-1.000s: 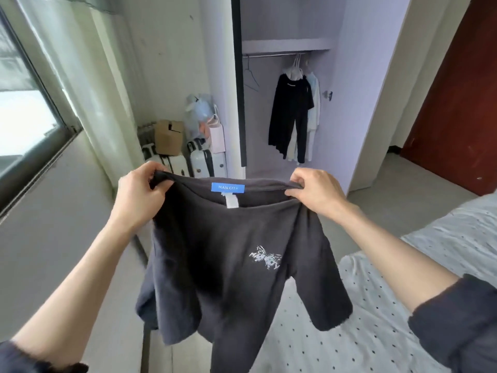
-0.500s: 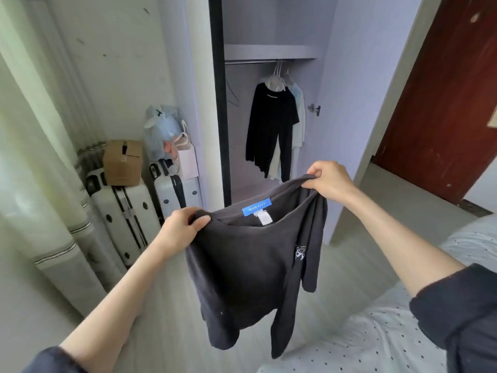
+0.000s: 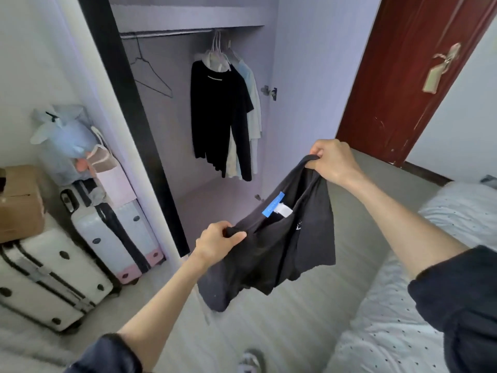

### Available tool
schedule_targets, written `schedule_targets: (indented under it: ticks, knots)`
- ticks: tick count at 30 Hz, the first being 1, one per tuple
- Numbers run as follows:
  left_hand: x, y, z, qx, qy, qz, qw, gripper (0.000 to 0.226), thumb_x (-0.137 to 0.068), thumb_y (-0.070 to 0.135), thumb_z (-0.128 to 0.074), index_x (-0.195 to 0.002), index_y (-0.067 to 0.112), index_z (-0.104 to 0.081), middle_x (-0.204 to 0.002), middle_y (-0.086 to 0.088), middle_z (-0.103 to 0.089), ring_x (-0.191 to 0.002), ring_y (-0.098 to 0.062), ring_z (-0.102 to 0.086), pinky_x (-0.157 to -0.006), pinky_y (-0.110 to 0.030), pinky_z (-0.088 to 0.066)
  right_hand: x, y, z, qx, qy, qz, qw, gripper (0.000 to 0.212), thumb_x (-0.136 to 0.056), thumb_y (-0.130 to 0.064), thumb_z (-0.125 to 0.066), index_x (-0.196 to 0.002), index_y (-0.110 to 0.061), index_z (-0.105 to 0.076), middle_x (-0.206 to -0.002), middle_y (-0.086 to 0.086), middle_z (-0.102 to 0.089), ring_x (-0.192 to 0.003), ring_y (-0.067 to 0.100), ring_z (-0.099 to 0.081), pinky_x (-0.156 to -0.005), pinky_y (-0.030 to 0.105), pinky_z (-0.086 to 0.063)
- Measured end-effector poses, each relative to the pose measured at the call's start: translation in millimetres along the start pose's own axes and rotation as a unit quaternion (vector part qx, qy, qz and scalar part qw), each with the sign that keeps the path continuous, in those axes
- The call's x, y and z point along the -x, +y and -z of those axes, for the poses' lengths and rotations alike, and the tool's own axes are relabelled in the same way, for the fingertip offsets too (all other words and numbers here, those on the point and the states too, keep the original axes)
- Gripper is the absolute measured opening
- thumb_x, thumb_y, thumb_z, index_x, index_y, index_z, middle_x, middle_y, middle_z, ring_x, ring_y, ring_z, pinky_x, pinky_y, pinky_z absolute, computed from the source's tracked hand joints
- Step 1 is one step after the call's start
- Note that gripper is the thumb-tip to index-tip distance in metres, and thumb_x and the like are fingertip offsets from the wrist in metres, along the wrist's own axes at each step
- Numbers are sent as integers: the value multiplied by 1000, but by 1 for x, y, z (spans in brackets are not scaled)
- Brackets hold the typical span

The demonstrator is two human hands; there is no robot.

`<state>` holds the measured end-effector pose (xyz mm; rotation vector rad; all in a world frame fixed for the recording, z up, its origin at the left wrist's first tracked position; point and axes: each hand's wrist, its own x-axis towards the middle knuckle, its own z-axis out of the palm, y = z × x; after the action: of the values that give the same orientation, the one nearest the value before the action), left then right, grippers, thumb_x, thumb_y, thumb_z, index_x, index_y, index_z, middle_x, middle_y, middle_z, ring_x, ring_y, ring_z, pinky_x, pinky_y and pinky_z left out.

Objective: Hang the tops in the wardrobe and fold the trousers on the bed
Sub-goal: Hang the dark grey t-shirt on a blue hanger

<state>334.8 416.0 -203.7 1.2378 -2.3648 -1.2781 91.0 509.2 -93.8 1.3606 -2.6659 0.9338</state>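
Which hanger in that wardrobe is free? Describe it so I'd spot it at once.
Look inside the open wardrobe at its metal rail. The empty wire hanger hangs near the rail's left end. Unlike the hangers on the right, which carry a black top and pale tops, it is bare.

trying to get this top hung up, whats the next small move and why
Probably step to the wardrobe and take the empty hanger off the rail: both the left hand and right hand grip the black top, which has no hanger in it yet.
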Motion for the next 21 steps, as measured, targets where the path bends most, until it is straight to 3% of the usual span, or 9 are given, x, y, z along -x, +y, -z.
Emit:
schedule_targets:
  ticks: [5,8,10,12,18,21]
  knots:
    - [-108,18,-12,57,115,44,991,13,-91,29,-60,-90,16,-58,-78,2,-59,-92,-27,-59,-84,-36,-45,-107,39,-31,-12,-62,-11,998,16,-77,-14,-73,-77,-21,-59,-82,0,-60,-87,21,-58,-72,25,-40]
    - [-181,38,-15,131,151,84,976,19,-92,32,-57,-93,14,-58,-83,-2,-60,-95,-28,-59,-81,-35,-44,-172,65,-51,-30,-103,-7,994,17,-76,-13,-73,-74,-22,-59,-77,-2,-60,-85,19,-56,-73,24,-39]
    - [-223,49,-14,161,155,116,968,27,-93,36,-54,-90,10,-59,-87,-9,-62,-95,-31,-58,-83,-37,-45,-204,77,-61,-38,-137,-9,990,18,-76,-13,-74,-73,-22,-59,-74,-5,-61,-83,17,-57,-73,24,-40]
    - [-258,55,-11,163,163,138,963,32,-94,38,-51,-78,11,-58,-77,-7,-58,-88,-30,-56,-84,-36,-46,-236,86,-69,-41,-175,-4,984,16,-76,-12,-74,-77,-20,-60,-79,-3,-62,-83,16,-58,-75,24,-42]
    - [-330,39,36,172,91,159,968,12,-85,26,-69,-87,14,-64,-91,-3,-64,-89,-19,-58,-76,-27,-45,-334,77,-108,-51,-257,32,964,14,-80,-12,-71,-78,-21,-60,-76,-8,-60,-76,13,-57,-68,25,-42]
    - [-363,23,60,102,96,195,971,10,-84,22,-67,-92,17,-62,-100,-4,-62,-98,-23,-57,-96,-40,-44,-379,67,-136,-48,-273,76,958,13,-81,-13,-70,-78,-22,-61,-75,-11,-59,-72,6,-55,-60,18,-39]
